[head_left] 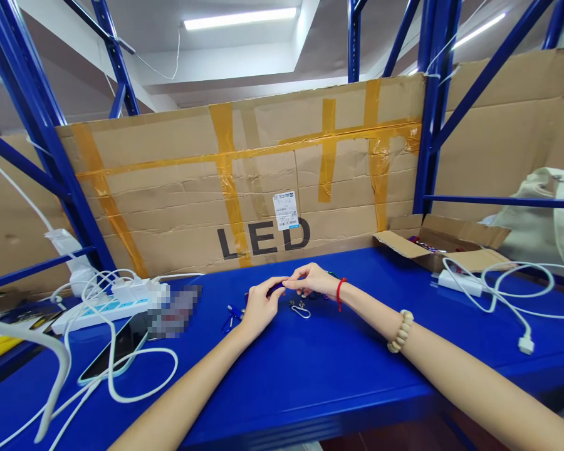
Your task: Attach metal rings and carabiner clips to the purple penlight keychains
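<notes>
My left hand [259, 307] is closed on a small dark blue piece [276, 288], mostly covered by the fingers. The fingertips of my right hand [313, 279] meet it at the piece's right end in a pinch; what they grip is too small to make out. Just below the right hand lies a silver carabiner clip [301, 311]. A small blue item with a loop [235, 312] rests on the blue shelf [282, 376] beside my left hand. More small dark pieces lie partly hidden behind the right hand.
To the left are a white power strip [122, 308], tangled white cables [111, 351] and a phone [117, 347]. An opened cardboard box [444, 241] and a white adapter [460, 283] with its cord stand at right. Large cardboard [178, 213] closes off the back between blue posts.
</notes>
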`<state>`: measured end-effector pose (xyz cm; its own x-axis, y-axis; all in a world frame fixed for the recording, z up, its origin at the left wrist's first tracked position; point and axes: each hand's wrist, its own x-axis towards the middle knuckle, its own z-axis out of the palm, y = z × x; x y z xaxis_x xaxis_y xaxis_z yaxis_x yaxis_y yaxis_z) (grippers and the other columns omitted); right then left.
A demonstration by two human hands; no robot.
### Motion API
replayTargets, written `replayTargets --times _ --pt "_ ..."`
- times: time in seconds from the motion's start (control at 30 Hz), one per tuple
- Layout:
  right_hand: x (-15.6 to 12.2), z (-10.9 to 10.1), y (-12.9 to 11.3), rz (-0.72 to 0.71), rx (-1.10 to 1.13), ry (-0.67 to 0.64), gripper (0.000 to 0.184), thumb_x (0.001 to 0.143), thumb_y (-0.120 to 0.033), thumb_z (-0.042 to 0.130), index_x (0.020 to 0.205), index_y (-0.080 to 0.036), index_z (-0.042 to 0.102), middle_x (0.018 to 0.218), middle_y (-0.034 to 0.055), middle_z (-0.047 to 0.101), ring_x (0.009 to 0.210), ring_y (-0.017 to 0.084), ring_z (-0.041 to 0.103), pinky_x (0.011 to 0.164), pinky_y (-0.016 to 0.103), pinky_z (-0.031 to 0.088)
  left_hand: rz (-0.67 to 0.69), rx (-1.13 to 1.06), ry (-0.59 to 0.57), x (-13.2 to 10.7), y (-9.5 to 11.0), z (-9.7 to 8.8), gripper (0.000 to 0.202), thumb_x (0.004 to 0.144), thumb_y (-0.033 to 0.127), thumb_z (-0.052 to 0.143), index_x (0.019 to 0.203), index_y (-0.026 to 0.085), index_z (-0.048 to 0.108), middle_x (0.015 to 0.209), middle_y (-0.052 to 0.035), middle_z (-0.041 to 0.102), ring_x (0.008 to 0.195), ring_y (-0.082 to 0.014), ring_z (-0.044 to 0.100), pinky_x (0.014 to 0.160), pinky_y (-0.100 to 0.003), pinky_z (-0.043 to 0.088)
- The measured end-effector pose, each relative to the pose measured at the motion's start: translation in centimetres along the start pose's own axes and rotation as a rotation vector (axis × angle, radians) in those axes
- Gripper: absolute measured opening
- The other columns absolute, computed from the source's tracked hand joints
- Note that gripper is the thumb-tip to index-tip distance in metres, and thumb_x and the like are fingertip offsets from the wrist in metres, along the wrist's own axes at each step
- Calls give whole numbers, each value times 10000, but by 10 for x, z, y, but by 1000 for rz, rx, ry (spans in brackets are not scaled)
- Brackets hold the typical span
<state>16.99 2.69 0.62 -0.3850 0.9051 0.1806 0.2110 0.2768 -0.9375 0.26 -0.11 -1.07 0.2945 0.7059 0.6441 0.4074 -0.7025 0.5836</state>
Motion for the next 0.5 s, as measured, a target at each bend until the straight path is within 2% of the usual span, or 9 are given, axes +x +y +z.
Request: replayTargets --times 0.17,0.27,0.37,0.5 --pt "4 -2 0 -207 -180 32 397 554 -502 708 676 -127 669 624 22 617 463 81 498 431 190 391 -63 4 55 5 -5 -1 206 803 248 459 925 178 609 719 -17 643 653 -152 585 664 -250 445" --pt "6 -8 -1 -285 -252 141 369 601 -460 698 773 -134 684 648 24 629 448 79 500 445 195 389 -106 3 69 6 -5 -1 218 801 285 456 917 169 598 612 10 575 615 -145 544 639 -241 411" --pt "6 -12 -1 -331 -329 201 317 622 -409 706 829 -169 694 707 17 636 447 70 501 454 193 373 -131 -8 23 7 -5 -2 226 801 300 440 902 161 587 571 25 525 596 -140 508 635 -242 384" --pt "4 -11 -3 -418 -448 166 207 656 -385 698 763 -209 713 761 5 629 465 59 515 458 188 351 -135 -23 -67 6 -7 -1 232 816 320 397 852 165 565 545 36 490 585 -135 479 632 -241 359"
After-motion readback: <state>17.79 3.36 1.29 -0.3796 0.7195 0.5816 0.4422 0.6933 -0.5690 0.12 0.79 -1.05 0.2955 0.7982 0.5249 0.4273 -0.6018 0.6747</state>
